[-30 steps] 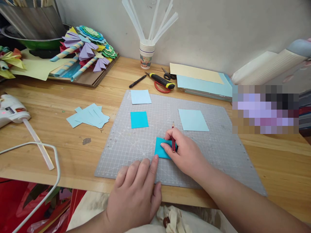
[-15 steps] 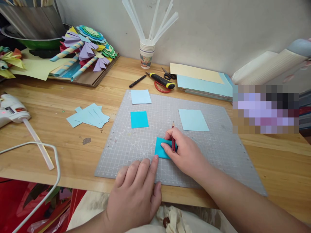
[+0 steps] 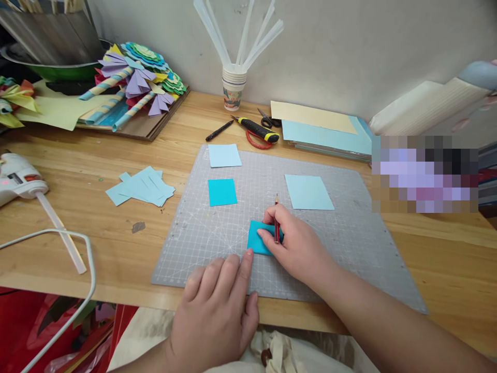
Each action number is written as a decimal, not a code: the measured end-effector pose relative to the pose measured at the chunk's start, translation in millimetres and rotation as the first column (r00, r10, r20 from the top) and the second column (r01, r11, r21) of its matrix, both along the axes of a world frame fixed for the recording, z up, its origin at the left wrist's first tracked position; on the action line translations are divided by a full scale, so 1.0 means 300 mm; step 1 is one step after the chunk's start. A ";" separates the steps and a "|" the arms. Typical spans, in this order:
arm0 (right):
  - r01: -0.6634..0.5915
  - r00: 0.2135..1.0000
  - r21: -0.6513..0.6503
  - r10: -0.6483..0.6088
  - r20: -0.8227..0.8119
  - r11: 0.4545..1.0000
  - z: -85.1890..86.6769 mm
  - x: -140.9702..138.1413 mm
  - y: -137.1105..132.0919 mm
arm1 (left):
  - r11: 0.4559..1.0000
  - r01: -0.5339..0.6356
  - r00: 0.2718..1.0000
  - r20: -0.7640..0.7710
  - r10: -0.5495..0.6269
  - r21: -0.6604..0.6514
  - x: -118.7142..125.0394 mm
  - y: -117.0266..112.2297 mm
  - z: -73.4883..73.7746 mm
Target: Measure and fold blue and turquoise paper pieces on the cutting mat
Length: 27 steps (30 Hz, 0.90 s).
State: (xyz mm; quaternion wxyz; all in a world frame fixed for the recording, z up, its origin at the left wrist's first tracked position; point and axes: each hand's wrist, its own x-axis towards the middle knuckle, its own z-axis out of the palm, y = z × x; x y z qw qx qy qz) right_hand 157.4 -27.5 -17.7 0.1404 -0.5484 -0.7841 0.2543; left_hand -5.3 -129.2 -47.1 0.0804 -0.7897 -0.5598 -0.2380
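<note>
Stretching beneath everything, the wooden table [image 3: 427, 248] is carrying a grey cutting mat [image 3: 349, 243], which is lying at its near edge. Beyond the mat's far right corner a stack of paper sheets [image 3: 326, 137] is resting, and well beyond its far left corner a heap of paper flowers [image 3: 135, 77] is sitting. Off the mat's left side a glue gun [image 3: 19, 178] is lying, with pale blue scraps [image 3: 142, 186] between it and the mat.

The left hand [image 3: 217, 311] is lying flat and loosely spread over the mat's near edge, holding nothing, its index fingertip touching the lower left corner of a bright blue card [image 3: 257, 239]. The right hand [image 3: 298, 246] is pressing down on that card near the mat's middle, its fingers curling closed around a pencil [image 3: 276, 223] that is pointing toward the mat's far edge.

On the mat's right half a pale blue sheet [image 3: 308, 191] is lying; at its far left a pale blue square [image 3: 224, 155] is sitting, with a bright blue rectangle [image 3: 222, 192] just nearer. Beyond the mat's far edge a utility knife [image 3: 258, 129] is lying.
</note>
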 end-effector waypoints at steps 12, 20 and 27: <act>-0.005 1.000 0.016 0.004 0.002 1.000 0.001 0.000 0.004 | 1.000 0.001 1.000 0.001 -0.001 0.006 0.001 0.004 -0.001; 0.002 1.000 0.025 -0.002 0.009 1.000 0.006 -0.003 0.002 | 1.000 0.005 1.000 -0.006 -0.005 -0.007 -0.001 -0.002 0.000; -0.001 1.000 0.004 0.001 0.009 1.000 0.003 -0.002 0.002 | 1.000 0.008 1.000 -0.012 -0.008 -0.025 -0.001 -0.002 -0.002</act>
